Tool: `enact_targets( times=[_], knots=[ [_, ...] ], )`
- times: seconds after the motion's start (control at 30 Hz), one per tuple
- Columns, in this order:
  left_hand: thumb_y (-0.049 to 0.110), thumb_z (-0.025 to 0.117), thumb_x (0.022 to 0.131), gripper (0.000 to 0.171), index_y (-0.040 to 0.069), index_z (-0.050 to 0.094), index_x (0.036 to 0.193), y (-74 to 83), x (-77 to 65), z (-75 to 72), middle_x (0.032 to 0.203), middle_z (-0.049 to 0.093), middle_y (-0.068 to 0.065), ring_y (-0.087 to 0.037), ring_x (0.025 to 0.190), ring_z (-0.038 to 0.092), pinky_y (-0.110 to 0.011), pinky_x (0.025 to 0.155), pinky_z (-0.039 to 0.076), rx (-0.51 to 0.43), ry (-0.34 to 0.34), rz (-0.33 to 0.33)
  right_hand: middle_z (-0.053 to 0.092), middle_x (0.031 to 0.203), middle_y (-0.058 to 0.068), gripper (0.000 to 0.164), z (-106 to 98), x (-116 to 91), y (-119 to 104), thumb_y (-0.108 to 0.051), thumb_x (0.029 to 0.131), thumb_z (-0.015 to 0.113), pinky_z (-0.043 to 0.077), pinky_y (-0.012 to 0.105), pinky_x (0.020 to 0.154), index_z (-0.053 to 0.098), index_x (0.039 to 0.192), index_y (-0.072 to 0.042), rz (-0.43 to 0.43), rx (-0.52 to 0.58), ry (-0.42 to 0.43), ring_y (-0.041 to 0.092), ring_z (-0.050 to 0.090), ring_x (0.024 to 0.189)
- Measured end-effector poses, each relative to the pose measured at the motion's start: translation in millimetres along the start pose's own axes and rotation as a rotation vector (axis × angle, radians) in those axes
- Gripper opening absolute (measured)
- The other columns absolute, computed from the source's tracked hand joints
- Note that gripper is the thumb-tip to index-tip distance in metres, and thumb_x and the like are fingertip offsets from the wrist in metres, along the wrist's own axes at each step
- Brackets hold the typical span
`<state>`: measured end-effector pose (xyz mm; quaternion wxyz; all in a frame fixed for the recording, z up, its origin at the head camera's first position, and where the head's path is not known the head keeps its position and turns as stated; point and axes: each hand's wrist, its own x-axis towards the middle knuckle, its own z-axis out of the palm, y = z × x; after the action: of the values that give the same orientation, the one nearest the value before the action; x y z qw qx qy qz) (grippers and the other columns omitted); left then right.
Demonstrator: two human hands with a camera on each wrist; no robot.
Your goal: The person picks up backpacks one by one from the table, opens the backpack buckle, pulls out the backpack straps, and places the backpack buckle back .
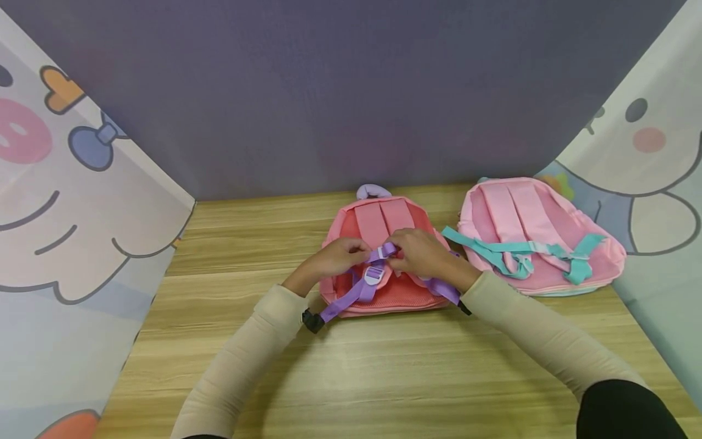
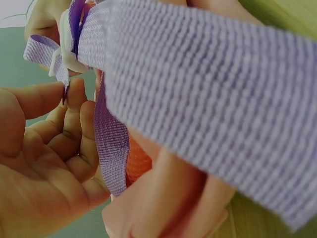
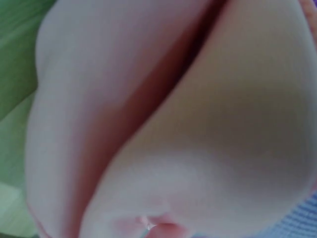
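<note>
My left hand point(image 1: 341, 256) pinches one end of the purple strap point(image 1: 375, 256) and my right hand point(image 1: 419, 253) grips it beside the white slider point(image 1: 382, 252), above the coral backpack point(image 1: 400, 297) lying on the tabletop point(image 1: 384, 378). A weak pinch could let that end slip out through the slider, uneven pulling might twist the strap, and a hard tug could drag the whole backpack askew

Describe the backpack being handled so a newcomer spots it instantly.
Look to the wooden table before the dark back panel. The coral backpack lies left of the pale pink backpack, a lilac handle at its top. Its purple straps set it apart from that neighbour's turquoise straps.
</note>
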<state>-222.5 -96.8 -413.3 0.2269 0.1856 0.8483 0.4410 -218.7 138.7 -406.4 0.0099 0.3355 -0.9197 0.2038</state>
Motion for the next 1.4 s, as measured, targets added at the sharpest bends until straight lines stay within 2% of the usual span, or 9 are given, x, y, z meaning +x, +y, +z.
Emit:
enact_targets(
  times=[0.37, 0.93, 1.17, 1.4],
  knots=[
    [0.018, 0.057, 0.104, 0.02, 0.007, 0.071, 0.112, 4.4, 0.8, 1.9, 0.095, 0.065, -0.002, -0.014, 0.088, 0.057, -0.025, 0.079, 0.048, 0.009, 0.012, 0.006, 0.064, 0.087, -0.001, 0.026, -0.7, -0.8, -0.8, -0.026, 0.084, 0.079, 0.048, 0.031, 0.072, 0.072, 0.102, -0.009, 0.012, -0.007, -0.007, 0.015, 0.056, 0.079],
    [0.017, 0.056, 0.104, 0.02, 0.006, 0.072, 0.111, 1.6, 6.0, 7.1, 0.092, 0.064, -0.001, -0.013, 0.085, 0.056, -0.024, 0.076, 0.046, 0.026, 0.028, 0.012, 0.064, 0.087, -0.002, 0.025, 0.4, -0.8, -1.7, -0.027, 0.085, 0.079, 0.048, 0.03, 0.071, 0.073, 0.103, -0.011, 0.024, -0.009, -0.011, 0.015, 0.056, 0.079],
    [0.015, 0.056, 0.103, 0.019, 0.004, 0.071, 0.108, 3.5, 5.1, 6.6, 0.088, 0.063, -0.002, -0.012, 0.081, 0.056, -0.023, 0.073, 0.047, -0.014, 0.024, 0.021, 0.064, 0.088, -0.002, 0.028, -0.9, -0.7, -1.2, -0.028, 0.084, 0.081, 0.047, 0.03, 0.07, 0.074, 0.105, -0.011, 0.017, -0.011, -0.023, 0.015, 0.056, 0.079],
    [0.015, 0.056, 0.104, 0.014, 0.008, 0.069, 0.105, 3.6, 4.8, 7.6, 0.085, 0.06, -0.001, -0.013, 0.079, 0.055, -0.024, 0.07, 0.045, -0.054, 0.034, 0.021, 0.066, 0.09, -0.002, 0.03, -2.0, -0.6, -1.9, -0.027, 0.084, 0.082, 0.046, 0.03, 0.07, 0.075, 0.108, -0.011, 0.012, -0.01, -0.029, 0.015, 0.055, 0.078]
  ],
)
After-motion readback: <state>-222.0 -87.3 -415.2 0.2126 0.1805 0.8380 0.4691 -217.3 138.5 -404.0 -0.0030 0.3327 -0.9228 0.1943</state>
